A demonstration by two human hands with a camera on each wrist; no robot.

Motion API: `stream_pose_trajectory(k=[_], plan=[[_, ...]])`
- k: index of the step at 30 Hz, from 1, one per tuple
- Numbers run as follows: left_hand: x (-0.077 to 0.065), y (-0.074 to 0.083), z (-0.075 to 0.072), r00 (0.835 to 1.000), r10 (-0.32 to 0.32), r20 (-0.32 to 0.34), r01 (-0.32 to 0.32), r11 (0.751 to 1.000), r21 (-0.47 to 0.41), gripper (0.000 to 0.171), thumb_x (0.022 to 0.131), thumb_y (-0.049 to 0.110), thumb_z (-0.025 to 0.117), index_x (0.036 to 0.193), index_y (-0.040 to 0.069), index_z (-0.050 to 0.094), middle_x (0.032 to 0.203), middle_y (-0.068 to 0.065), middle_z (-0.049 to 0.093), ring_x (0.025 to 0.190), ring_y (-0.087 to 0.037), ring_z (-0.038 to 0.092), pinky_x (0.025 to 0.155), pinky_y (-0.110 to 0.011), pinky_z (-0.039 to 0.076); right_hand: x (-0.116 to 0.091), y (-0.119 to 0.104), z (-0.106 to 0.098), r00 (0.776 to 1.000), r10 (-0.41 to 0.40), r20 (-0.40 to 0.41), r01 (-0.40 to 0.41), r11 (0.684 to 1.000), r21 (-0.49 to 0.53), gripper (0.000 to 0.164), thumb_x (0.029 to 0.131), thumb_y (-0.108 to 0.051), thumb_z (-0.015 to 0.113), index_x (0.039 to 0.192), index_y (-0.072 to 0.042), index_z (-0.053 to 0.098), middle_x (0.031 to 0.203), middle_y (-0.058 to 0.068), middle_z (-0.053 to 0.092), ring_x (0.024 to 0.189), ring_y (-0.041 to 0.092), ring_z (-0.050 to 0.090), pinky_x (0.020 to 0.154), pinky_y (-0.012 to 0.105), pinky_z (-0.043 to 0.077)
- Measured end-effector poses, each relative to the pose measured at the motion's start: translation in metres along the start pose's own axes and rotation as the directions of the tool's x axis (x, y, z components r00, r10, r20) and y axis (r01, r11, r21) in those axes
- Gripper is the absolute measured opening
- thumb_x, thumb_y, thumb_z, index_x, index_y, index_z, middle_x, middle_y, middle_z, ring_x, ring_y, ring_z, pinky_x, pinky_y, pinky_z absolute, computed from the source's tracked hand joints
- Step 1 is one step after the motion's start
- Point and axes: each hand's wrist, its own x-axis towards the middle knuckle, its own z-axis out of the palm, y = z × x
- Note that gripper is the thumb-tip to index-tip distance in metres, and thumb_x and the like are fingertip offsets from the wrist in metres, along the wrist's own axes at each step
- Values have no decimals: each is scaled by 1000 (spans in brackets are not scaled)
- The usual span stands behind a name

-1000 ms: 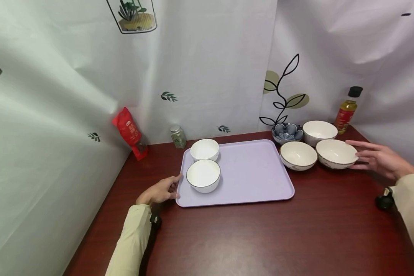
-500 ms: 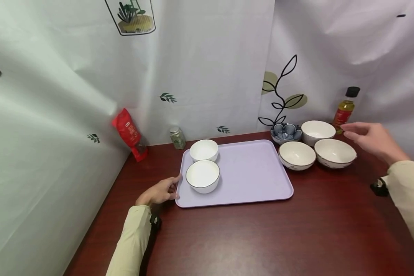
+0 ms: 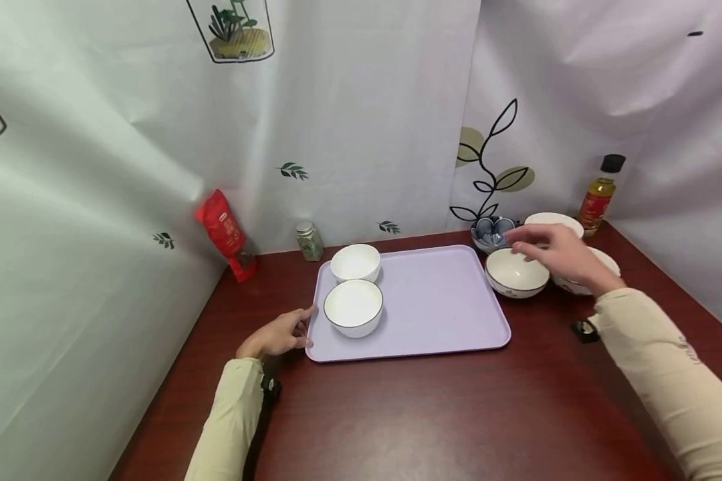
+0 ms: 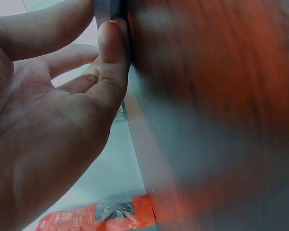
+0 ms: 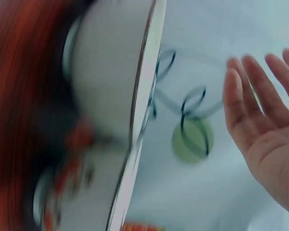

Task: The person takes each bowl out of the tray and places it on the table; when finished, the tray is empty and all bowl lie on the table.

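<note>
Pale leaf-printed fabric [image 3: 367, 120] backs a dark red bench [image 3: 445, 414]. Centre frame lies the lilac tray [image 3: 439, 307]; the left hand [image 3: 277, 334] touches its left edge — whether that grip pinches, I cannot tell. Right of centre, the right hand [image 3: 553, 250] overlaps the patterned bowls [image 3: 516, 275]; only the right wrist view (partly blurred) shows its fingers [image 5: 235, 98] apart, holding nothing — clear of the rims.
</note>
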Motion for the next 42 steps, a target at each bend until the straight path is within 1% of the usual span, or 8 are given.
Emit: stream_pose_trajectory(k=[3,8,12,16,20,28,33,42], plan=[[1,1,0,1000,2,2,-2,1000,8,82,86,3,75,153,-9,30,113,-20,62,96,-21,61,81,-29,51,10,-13,25,988,-89,123,87,996,16,26,97,-9,62,122,-3,70,112,18,74,90,-6,65,77,20,54],[2,1,-2,1000,10,4,-10,1000,14,81,86,3,74,153,-11,29,115,-21,62,98,-23,62,83,-32,52,29,-34,70,941,-148,304,129,988,81,27,97,-12,63,123,-8,69,106,10,75,89,14,71,75,27,57],[2,1,-1,1000,9,11,-9,1000,11,82,86,3,74,152,-11,29,120,-24,60,101,-25,62,87,-37,53,40,-52,103,902,-168,397,107,979,172,35,96,-9,64,130,-3,64,109,19,73,94,28,71,71,32,59],[2,0,-2,1000,8,11,-8,1000,16,81,86,3,74,152,-11,29,122,-25,60,102,-26,62,87,-38,53,49,-68,135,884,-138,447,44,976,214,48,96,-10,63,142,-2,53,123,28,66,104,32,70,73,35,60],[2,-1,-3,1000,0,8,-1,1000,15,81,87,4,74,153,-10,29,120,-24,60,102,-26,62,88,-38,53,55,-83,165,874,-73,481,-77,955,287,55,98,-14,61,150,-7,44,136,29,57,113,34,66,77,40,61],[2,0,-2,1000,11,3,-11,1000,4,81,86,4,74,152,-11,30,115,-22,62,100,-24,62,87,-36,53,59,-99,202,862,66,503,-320,840,437,53,99,-13,59,150,-9,46,143,22,47,126,33,55,90,45,58],[2,0,-2,1000,13,-2,-13,1000,-2,82,86,4,75,153,-10,29,116,-22,61,101,-25,62,88,-37,53,59,-100,214,864,111,492,-375,794,479,51,98,-11,58,149,-8,47,145,23,44,120,29,54,84,43,60],[1,0,-2,1000,7,6,-7,1000,-9,81,86,2,74,153,-10,28,114,-21,61,100,-24,61,88,-37,53,60,-103,225,856,172,488,-436,748,500,59,93,3,54,151,-3,43,151,28,39,120,32,55,77,41,62]])
